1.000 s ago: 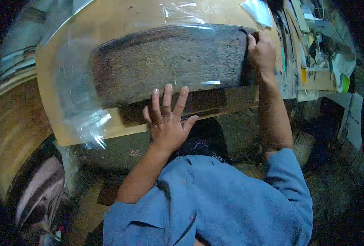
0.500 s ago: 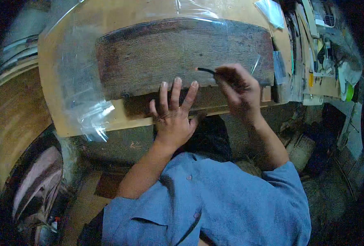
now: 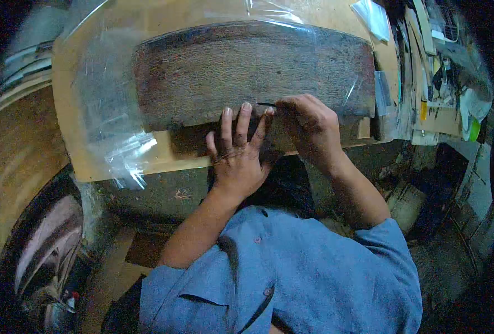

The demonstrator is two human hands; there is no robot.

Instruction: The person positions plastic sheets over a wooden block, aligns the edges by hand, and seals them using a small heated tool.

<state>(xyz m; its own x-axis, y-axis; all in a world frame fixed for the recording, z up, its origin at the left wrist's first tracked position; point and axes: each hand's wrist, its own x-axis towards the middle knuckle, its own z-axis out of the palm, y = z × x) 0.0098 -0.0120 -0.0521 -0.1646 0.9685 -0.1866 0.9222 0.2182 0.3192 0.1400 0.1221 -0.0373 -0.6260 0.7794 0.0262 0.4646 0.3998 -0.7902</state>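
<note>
A dark, curved panel (image 3: 247, 67) with a worn, wood-like grain lies on the workbench (image 3: 69, 122), under or among clear plastic film. My left hand (image 3: 238, 158) rests at its near edge with the fingers spread and the fingertips on the panel. Just to the right, my right hand (image 3: 313, 125) is closed around a thin black stick-like tool (image 3: 267, 104). The tool's tip points left, close to the panel's surface and to my left fingertips. I cannot make out what kind of tool it is.
Clear plastic film (image 3: 127, 156) hangs over the bench's front left edge. Papers, boards and small items crowd a shelf (image 3: 441, 111) on the right. A wooden panel (image 3: 18, 139) curves along the left side, above a dark-rimmed bin (image 3: 52, 234) with cloth.
My right hand has come down and slightly left, bringing the black tool's tip close to the panel beside my left fingertips. My left hand stays spread in nearly the same place.
</note>
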